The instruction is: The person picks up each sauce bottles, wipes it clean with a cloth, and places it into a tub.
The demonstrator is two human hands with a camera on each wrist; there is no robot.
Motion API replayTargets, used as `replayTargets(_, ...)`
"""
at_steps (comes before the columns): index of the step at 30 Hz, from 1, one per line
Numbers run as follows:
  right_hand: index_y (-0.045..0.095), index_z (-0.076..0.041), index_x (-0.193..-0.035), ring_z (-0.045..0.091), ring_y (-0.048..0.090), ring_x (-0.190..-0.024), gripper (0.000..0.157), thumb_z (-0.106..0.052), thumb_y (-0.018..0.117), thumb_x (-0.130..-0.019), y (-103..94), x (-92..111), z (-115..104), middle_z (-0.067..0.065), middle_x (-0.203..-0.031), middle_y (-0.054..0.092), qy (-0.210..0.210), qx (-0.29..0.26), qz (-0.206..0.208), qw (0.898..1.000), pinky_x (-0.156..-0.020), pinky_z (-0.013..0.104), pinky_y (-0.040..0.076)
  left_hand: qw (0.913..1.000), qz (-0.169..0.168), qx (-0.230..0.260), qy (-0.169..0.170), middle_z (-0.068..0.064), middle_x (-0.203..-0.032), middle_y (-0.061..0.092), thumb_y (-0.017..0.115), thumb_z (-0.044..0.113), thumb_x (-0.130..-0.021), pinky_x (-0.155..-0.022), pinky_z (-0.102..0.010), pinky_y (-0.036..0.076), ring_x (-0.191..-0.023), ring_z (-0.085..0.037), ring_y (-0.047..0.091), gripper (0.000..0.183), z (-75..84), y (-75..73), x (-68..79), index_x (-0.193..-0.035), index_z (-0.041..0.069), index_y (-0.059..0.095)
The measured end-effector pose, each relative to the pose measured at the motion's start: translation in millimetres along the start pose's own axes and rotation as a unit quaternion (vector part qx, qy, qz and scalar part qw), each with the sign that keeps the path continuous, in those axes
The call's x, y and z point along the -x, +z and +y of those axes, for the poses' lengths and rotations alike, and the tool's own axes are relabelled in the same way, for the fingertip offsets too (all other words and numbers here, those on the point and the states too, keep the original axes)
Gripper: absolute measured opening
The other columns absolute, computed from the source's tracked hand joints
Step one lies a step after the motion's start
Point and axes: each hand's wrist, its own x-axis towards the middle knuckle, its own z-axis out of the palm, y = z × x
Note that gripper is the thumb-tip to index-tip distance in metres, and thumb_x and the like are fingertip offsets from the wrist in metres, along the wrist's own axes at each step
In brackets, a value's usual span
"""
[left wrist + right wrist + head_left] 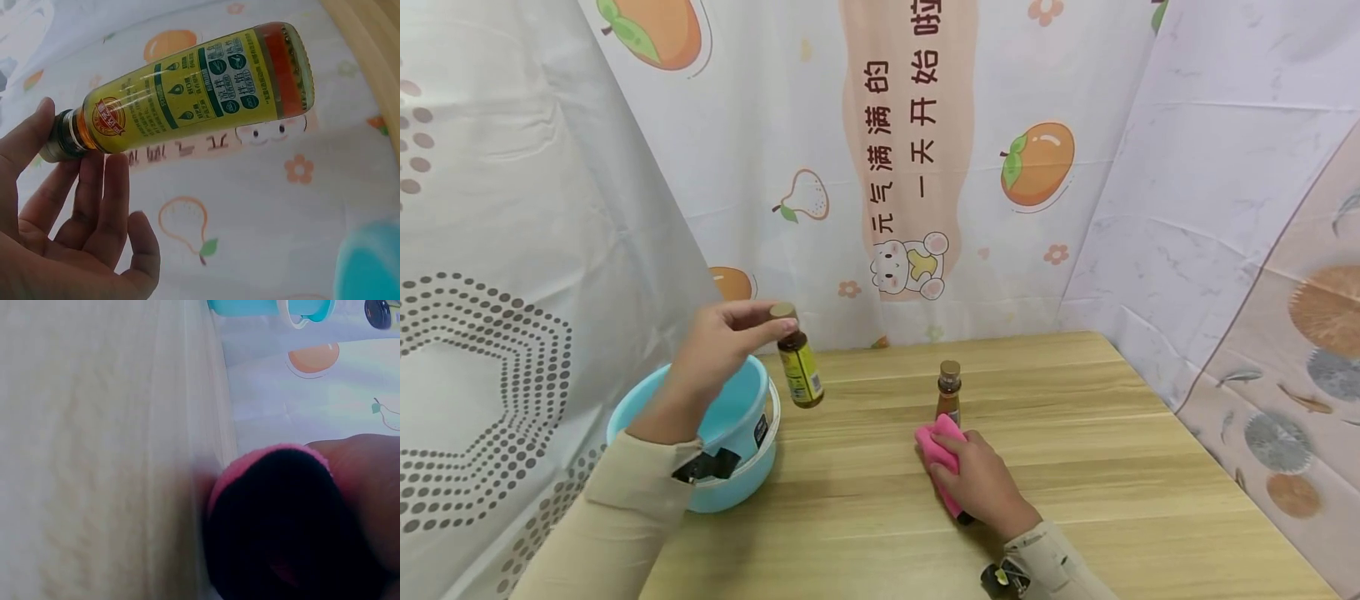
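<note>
My left hand (718, 350) pinches the metal cap of a small glass seasoning bottle (801, 371), holding it in the air just right of the blue bucket (767, 462). In the left wrist view, the bottle (194, 84) shows a yellow-green label and reddish-brown contents. My right hand (981, 479) grips a bundled pink cloth (940, 450) against the table. Its dark end (281, 519) fills much of the right wrist view, framed by a fuzzy pink rim. Directly behind the cloth stands a second brown bottle (949, 396) with a gold cap, its lower part hidden.
The wooden table (865, 533) runs back to a fruit-print curtain (805, 275). More patterned curtains hang on the left (482, 208) and right (1285, 275). The bucket's white handle (777, 408) hangs along its side.
</note>
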Motion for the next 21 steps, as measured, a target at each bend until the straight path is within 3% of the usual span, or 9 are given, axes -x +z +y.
replayTargets(5,0.072,-0.019,-0.134,0.014,0.052,-0.072,0.048,-0.03,0.082,-0.089,-0.1,1,0,0.011,-0.103,0.061,0.005,0.0,0.0,1.0,-0.055,0.023,0.047,0.9999,0.014,0.003,0.0,0.013,-0.103,0.078,0.082,0.039,-0.09,-0.114,-0.046,0.04,-0.12,-0.011,0.061,0.043,2.0,-27.6,-5.3,-0.123,0.012,0.075)
replayTargets(10,0.071,-0.019,-0.135,0.014,0.053,-0.072,0.048,-0.03,0.082,-0.089,1.6,1,1,0.011,-0.105,0.061,0.009,-0.006,-0.006,1.0,-0.055,0.022,0.047,0.9991,0.028,0.025,0.021,0.017,-0.101,0.077,0.079,0.025,-0.094,-0.102,-0.028,0.043,-0.123,-0.009,0.054,0.021,-4.6,-51.8,-11.1,-0.114,0.018,0.081)
replayTargets(13,0.071,-0.019,-0.135,0.014,0.053,-0.073,0.048,-0.031,0.082,-0.089,2.5,1,2,0.012,-0.107,0.062,0.012,-0.006,-0.008,1.0,-0.056,0.022,0.048,0.9988,0.027,0.033,0.024,0.016,-0.1,0.077,0.077,0.018,-0.095,-0.097,-0.023,0.043,-0.121,-0.008,0.055,0.017,-10.4,-64.8,-14.8,-0.111,0.017,0.082)
replayTargets(17,0.071,-0.021,-0.135,0.014,0.053,-0.074,0.048,-0.031,0.082,-0.089,2.1,0,2,0.011,-0.107,0.062,0.015,-0.002,-0.008,1.0,-0.056,0.023,0.048,0.9993,0.036,0.013,0.004,0.017,-0.099,0.077,0.079,0.022,-0.094,-0.092,-0.024,0.047,-0.113,-0.007,0.062,0.016,-19.2,-79.0,-22.1,-0.109,0.02,0.082)
replayTargets(21,0.071,-0.022,-0.135,0.014,0.053,-0.074,0.048,-0.031,0.081,-0.09,2.0,-1,2,0.011,-0.107,0.062,0.017,-0.004,-0.01,1.0,-0.057,0.024,0.048,0.9978,0.042,-0.04,-0.032,0.021,-0.098,0.076,0.081,0.033,-0.092,-0.085,-0.024,0.052,-0.111,-0.006,0.06,0.024,-30.7,-91.7,-27.4,-0.113,0.022,0.081)
